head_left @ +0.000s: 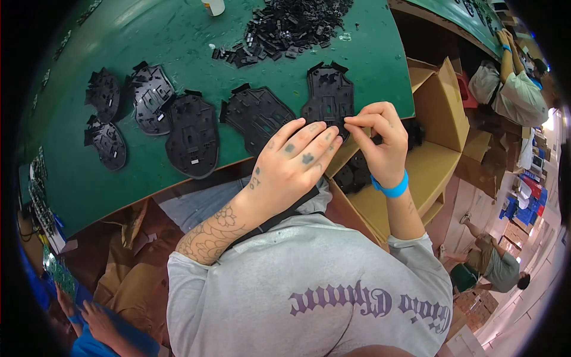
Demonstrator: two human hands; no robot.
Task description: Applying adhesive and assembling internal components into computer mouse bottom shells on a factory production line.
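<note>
A black moulded plastic shell (329, 89) with ribs and small slots lies at the table's near edge. My left hand (294, 156) rests over its near end, fingers stretched out side by side, thumb hidden. My right hand (383, 140), with a blue wristband, pinches thumb and forefinger together at the shell's right edge. What sits between those fingertips is too small to make out. Just left lies another black shell (257, 113), partly covered by my left hand. Farther left is a larger upright-lying shell (191, 134) with a small pale piece near its bottom.
Small black plastic parts (291, 27) are heaped at the back of the green table (178, 35). More shells (148, 95) lie to the left. An open cardboard box (437, 113) holding black pieces stands beside my right arm. A co-worker's hands (98, 321) show at lower left.
</note>
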